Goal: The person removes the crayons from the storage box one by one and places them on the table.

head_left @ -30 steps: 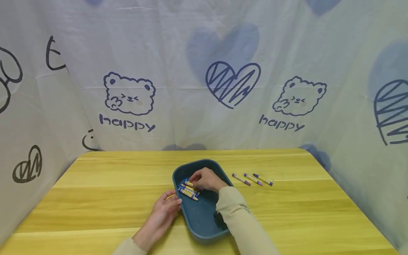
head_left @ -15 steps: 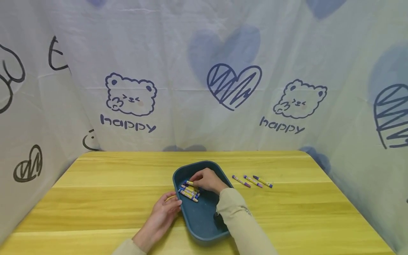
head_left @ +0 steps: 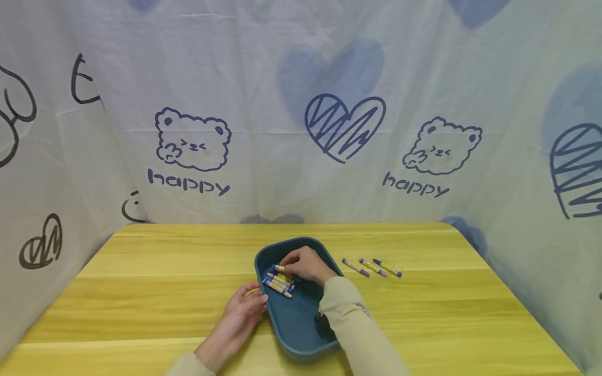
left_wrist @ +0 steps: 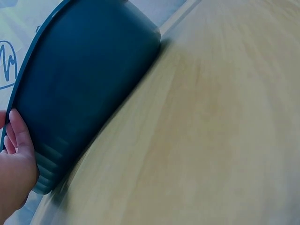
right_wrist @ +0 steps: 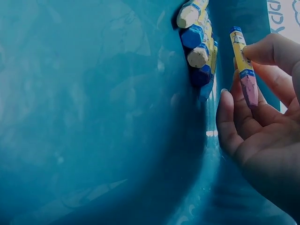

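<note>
My right hand (head_left: 308, 265) is inside a dark teal plastic bin (head_left: 301, 321), near its far left part. In the right wrist view its thumb and fingers pinch an oil pastel (right_wrist: 244, 65) with a yellow wrapper, blue bands and a pink tip. Beside it, a stacked row of oil pastels (right_wrist: 199, 54) lies against the bin wall, some showing pale ends and others blue. My left hand (head_left: 242, 313) holds the bin's left rim, thumb over the edge and fingers along the outside wall, as the left wrist view also shows.
Right of the bin, three more oil pastels lie on the yellow wood-grain table (head_left: 447, 313): one reddish-tipped pastel (head_left: 356, 267), one pinkish-purple pastel (head_left: 373, 267) and one dark-tipped pastel (head_left: 388, 268). A white printed cloth (head_left: 263, 156) hangs behind and on both sides.
The pastel in my right hand has shifted slightly downward beside the row in the bin. Both hands otherwise keep their places, and the head view has tilted a little.
</note>
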A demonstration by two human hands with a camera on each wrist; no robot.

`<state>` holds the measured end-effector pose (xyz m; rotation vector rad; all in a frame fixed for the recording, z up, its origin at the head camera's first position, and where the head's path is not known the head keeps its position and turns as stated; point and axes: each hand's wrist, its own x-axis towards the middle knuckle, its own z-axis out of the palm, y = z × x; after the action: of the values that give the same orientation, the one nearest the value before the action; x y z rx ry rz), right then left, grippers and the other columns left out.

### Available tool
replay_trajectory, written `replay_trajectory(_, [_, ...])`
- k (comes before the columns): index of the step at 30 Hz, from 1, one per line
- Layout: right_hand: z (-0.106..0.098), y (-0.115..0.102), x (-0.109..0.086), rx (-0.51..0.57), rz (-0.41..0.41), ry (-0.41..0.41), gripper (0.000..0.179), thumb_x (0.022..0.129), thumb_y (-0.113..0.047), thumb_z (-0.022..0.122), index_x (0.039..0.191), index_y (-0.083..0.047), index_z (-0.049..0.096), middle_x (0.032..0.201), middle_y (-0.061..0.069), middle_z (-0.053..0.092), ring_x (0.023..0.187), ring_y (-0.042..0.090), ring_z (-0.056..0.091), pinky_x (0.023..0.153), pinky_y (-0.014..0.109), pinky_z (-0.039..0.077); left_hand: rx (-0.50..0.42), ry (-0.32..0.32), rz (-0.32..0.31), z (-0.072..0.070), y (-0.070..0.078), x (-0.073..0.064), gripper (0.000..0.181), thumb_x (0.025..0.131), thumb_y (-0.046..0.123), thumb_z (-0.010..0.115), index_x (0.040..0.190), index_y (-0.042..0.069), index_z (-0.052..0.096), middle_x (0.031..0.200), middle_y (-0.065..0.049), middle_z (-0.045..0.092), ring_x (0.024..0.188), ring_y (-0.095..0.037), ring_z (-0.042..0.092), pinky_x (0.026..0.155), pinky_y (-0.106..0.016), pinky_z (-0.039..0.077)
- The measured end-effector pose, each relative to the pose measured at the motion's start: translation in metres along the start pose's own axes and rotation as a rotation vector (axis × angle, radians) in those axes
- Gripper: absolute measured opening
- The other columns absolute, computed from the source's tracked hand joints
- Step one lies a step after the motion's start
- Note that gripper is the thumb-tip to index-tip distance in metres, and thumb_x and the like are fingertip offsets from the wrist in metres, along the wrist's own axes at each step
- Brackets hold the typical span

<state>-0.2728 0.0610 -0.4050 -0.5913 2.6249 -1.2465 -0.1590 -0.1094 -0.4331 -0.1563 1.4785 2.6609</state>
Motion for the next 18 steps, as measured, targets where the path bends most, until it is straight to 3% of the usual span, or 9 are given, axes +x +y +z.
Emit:
replay_trajectory(12, [-0.0008, 0.0005, 0.0034, 0.003, 0.005, 0.012, 0.011, 0.087, -0.007, 0.069, 0.096, -0.003, 0.074, 0.089, 0.004, 0.07, 0.074, 0.011, 0.06, 0.068, 0.026, 0.051, -0.002, -0.002, -0.001, -0.0005, -0.0012, 0.0004, 0.032, 0.085, -0.012, 0.052, 0.113, 0.001, 0.044, 0.09, -0.003, 0.057, 0.075, -0.01, 0.055, 0.074, -0.023, 0.048])
replay_trajectory(18, [-0.006, -0.0022, 0.0027, 0.074, -0.014, 0.047, 0.013, 0.088, -0.009, 0.068, 0.098, -0.005, 0.074, 0.092, 0.004, 0.07, 0.081, 0.015, 0.062, 0.074, 0.031, 0.052, 0.009, -0.012, 0.009, -0.0002, -0.0011, 0.0004, 0.032, 0.086, -0.011, 0.053, 0.115, 0.0, 0.044, 0.091, -0.003, 0.058, 0.076, -0.01, 0.056, 0.075, -0.023, 0.048])
